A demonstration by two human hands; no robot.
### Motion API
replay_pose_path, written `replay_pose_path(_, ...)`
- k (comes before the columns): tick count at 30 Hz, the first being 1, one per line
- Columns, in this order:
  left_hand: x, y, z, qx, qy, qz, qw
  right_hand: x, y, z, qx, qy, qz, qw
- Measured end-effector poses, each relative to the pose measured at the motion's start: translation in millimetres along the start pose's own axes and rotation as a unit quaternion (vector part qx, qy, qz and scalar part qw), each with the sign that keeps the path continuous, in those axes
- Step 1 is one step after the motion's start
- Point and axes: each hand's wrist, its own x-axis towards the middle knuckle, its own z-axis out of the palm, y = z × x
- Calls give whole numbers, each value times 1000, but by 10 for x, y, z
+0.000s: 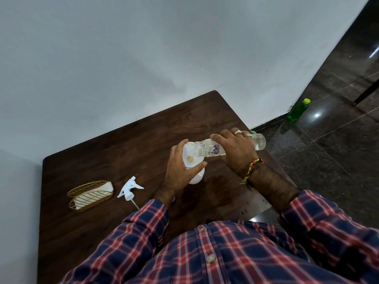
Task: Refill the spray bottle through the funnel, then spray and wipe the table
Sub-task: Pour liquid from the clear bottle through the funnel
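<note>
A white spray bottle (198,177) stands on the dark wooden table (123,144) with a white funnel (190,154) set in its neck. My left hand (178,169) curls around the funnel and the bottle's top. My right hand (233,148) grips a clear plastic water bottle (207,148), uncapped and tipped on its side, its mouth over the funnel's rim. The detached white spray head (129,188) lies on the table to the left with its tube pointing toward me.
A gold wire holder with white napkins (91,194) lies at the table's left. A green bottle (298,110) stands on the dark tiled floor by the wall, right of the table. White walls border the table's far and left sides.
</note>
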Motion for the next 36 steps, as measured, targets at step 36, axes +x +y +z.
replay_pose_path(36, 23, -6, 53, 12, 10, -18, 1000, 16, 5, -19, -7, 9, -16, 1000)
